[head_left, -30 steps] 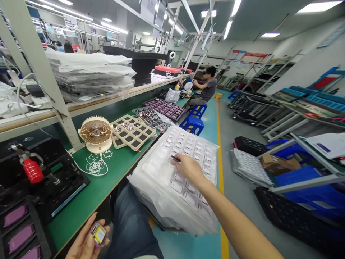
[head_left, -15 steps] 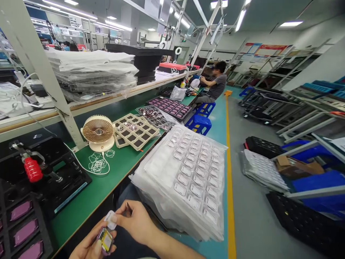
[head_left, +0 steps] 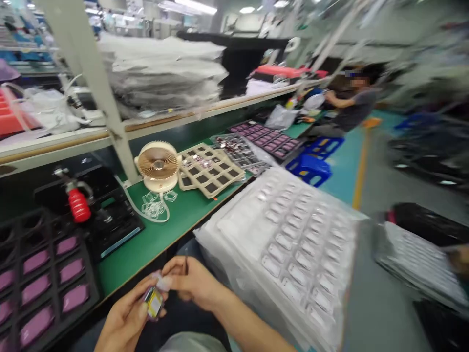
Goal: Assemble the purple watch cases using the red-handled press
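Low in the view, my left hand [head_left: 126,313] is closed around a small electronic device [head_left: 154,302] with a purple shell. Its exposed inside shows yellow edging and a pale, silvery block. My right hand [head_left: 196,283] pinches a small whitish translucent piece [head_left: 162,281] right at the top end of the device; whether the two are joined I cannot tell. A thin dark tip [head_left: 186,265], perhaps of a tool, sticks up among the right fingers. Both hands are above my lap, in front of the green bench [head_left: 161,244].
A black tray [head_left: 54,288] of purple shells lies left, beside a black fixture with a red-handled clamp [head_left: 78,205]. Behind are a cream fan [head_left: 158,166] and beige trays [head_left: 214,173]. Stacked white trays [head_left: 234,239] of pale parts stand right. A person [head_left: 355,105] sits farther along.
The view has swung left, so the bench and trays appear farther right, with blur. Both hands keep their hold on the device and the translucent piece, which now sits closer to the device.
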`<state>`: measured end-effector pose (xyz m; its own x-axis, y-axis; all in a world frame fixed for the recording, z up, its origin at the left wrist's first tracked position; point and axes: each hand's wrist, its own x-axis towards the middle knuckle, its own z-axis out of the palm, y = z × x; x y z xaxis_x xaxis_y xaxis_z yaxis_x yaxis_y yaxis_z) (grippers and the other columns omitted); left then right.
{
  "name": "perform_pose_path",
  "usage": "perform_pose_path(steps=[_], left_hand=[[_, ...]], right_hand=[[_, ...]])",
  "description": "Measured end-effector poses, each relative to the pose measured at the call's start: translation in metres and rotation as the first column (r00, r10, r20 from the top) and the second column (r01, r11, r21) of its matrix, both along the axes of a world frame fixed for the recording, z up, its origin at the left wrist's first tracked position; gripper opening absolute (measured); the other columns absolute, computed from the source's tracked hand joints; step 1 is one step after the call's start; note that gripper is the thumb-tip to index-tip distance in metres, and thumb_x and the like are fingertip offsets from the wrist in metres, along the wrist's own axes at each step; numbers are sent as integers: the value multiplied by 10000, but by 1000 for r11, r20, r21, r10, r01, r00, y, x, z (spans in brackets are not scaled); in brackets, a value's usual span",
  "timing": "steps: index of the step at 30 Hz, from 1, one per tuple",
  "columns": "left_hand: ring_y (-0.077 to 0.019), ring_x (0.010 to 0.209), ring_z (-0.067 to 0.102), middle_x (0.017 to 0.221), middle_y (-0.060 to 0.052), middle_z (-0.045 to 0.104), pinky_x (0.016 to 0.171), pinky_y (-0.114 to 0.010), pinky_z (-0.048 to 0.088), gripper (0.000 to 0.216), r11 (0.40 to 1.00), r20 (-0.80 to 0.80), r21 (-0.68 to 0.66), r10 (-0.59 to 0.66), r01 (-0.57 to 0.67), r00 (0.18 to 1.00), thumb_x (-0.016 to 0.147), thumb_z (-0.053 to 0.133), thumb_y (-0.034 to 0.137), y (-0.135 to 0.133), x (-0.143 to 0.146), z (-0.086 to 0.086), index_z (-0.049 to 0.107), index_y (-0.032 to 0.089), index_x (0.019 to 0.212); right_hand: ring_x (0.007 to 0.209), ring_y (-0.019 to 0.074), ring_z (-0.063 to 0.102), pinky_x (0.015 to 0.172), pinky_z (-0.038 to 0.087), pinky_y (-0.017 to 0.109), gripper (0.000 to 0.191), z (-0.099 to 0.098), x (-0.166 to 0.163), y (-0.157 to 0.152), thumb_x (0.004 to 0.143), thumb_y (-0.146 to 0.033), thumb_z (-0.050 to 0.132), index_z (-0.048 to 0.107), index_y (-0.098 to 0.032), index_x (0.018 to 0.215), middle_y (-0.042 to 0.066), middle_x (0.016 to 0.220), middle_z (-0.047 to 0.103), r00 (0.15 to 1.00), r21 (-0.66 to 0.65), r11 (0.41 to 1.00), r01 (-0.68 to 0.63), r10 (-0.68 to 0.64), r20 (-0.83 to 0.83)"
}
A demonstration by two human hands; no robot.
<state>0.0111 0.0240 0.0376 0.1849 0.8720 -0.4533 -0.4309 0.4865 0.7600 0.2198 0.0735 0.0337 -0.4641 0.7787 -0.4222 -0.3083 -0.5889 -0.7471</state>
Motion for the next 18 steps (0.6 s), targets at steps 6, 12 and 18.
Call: perform_pose_path(steps=[6,12,18], left_hand=[[-301,1136,733,1266,-149,765,990,-381,590,520,961,12,191,203,-201,979,701,978,338,13,-3,2,832,247,1192],[-255,1116,735,1220,-99,749,975,-327,591,479,912,21,335,246,-239,969,700,977,195,7,-19,-2,841,261,1154],[-241,1162,714,1241,-79,709,1021,-325,576,479,894,17,391,231,-219,973,710,971,167,3,-25,-1,836,281,1156]], right_hand=[[785,135,721,577,522,210,168,22,-11,-1,884,-233,849,830,-238,1051,77,1144,782,902,794,608,11,-349,255],[987,192,776,817,645,279,303,22,-30,-9,927,-90,772,798,-252,1182,90,1241,753,887,937,322,-139,-379,262],[921,173,781,799,651,276,295,14,-41,-7,948,-110,756,800,-263,1197,82,1244,754,897,938,317,-140,-360,255]])
